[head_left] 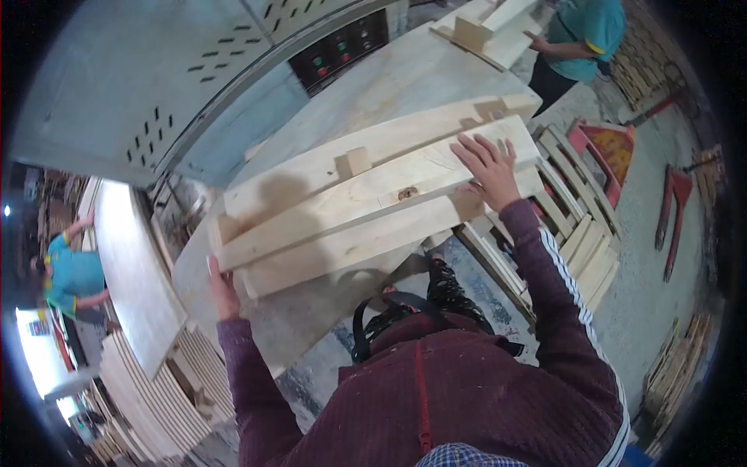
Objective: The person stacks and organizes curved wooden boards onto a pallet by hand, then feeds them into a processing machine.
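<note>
A long pale wooden board with a dark knot point(350, 194) lies across other boards on a wide worktable point(373, 86). My left hand point(223, 292) is at the board's left end, its fingers partly hidden behind the wood. Near the right end, my right hand point(490, 167) rests on the board with its fingers spread. Behind this board is a wider one point(311, 159) with a small wood block point(359, 160) standing on it. Another board point(350, 245) lies along the near side, below the knotted one.
A machine with a button panel point(341, 50) stands behind the table. One person point(583, 39) is at the far right, another point(74, 272) at the left. Slatted wood point(583, 249) is stacked at the right, near a red pallet jack point(673, 210).
</note>
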Tool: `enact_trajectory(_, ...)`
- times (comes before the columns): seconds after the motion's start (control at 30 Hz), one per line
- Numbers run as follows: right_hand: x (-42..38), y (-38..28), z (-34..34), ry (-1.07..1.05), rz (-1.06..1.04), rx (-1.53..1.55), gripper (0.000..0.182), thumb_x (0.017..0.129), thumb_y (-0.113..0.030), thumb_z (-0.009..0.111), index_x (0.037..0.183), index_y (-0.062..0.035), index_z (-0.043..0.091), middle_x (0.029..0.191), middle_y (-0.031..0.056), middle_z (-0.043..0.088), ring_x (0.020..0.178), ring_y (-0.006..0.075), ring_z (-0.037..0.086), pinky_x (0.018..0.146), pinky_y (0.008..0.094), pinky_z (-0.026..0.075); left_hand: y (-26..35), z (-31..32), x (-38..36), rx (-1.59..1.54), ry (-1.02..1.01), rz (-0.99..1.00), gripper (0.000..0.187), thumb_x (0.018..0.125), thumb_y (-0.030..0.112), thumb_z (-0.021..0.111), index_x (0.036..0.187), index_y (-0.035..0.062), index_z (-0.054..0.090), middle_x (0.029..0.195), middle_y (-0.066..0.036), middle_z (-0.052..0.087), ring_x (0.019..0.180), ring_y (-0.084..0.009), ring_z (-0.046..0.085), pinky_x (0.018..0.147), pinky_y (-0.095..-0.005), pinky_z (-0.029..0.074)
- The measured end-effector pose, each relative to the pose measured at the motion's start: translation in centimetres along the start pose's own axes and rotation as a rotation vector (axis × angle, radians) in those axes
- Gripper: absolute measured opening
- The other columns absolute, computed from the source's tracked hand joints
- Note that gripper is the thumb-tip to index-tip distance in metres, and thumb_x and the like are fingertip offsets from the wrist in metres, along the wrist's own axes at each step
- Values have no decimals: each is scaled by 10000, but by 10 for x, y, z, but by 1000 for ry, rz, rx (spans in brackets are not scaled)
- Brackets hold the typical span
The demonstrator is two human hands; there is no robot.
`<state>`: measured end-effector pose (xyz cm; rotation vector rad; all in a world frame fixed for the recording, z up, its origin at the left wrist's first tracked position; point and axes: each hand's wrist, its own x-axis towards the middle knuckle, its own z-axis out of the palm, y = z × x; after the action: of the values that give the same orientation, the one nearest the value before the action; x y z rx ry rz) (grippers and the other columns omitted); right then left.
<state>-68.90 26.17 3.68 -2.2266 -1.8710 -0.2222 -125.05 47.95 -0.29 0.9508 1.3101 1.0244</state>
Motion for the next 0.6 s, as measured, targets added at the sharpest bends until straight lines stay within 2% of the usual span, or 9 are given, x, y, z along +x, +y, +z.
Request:
enact_trajectory(0.13, 50, 70, 12, -50, -79, 44, 911, 599, -369, 772, 1407, -286, 360, 1454, -46, 369, 1330, 212, 343, 1058, 519, 222, -28, 27, -8, 52, 59, -28, 585, 918, 492, 542, 1322, 74, 469, 1262, -19, 535, 1151, -145, 494, 985, -338, 357)
enact_trajectory(0.37, 138, 163, 36, -98, -211, 87, 921, 595, -338, 791, 1405, -288, 357, 1465, -42, 359, 1345, 238, 325, 1068, 509, 221, -19, 134, -42, -84, 151, -65, 564, 916, 506, 543, 1294, 94, 476, 1249, -13, 542, 1130, -131, 493, 970, -331, 351)
enact_trajectory(0.43, 171, 190, 42, -136, -267, 106, 923, 599, -314, 801, 1405, -288, 354, 1470, -45, 356, 1348, 251, 322, 1075, 504, 216, -22, 158, -38, -69, 173, -82, 564, 914, 505, 549, 1293, 94, 475, 1260, -11, 539, 1153, -137, 486, 970, -344, 353)
enact_trajectory(0.5, 203, 220, 51, -143, -268, 106, 928, 599, -297, 806, 1406, -289, 349, 1480, -42, 341, 1361, 255, 306, 1089, 513, 209, -21, 186, -28, -22, 91, -140, 668, 882, 566, 553, 1336, 87, 444, 1301, -46, 506, 1234, -183, 423, 1039, -422, 288)
enact_trajectory(0.6, 255, 265, 64, -192, -248, 78, 934, 600, -262, 816, 1406, -291, 344, 1503, -37, 300, 1388, 260, 267, 1113, 537, 197, -25, 230, -5, 9, 88, -200, 684, 871, 553, 581, 1342, 80, 429, 1299, -52, 498, 1238, -171, 413, 1021, -407, 303)
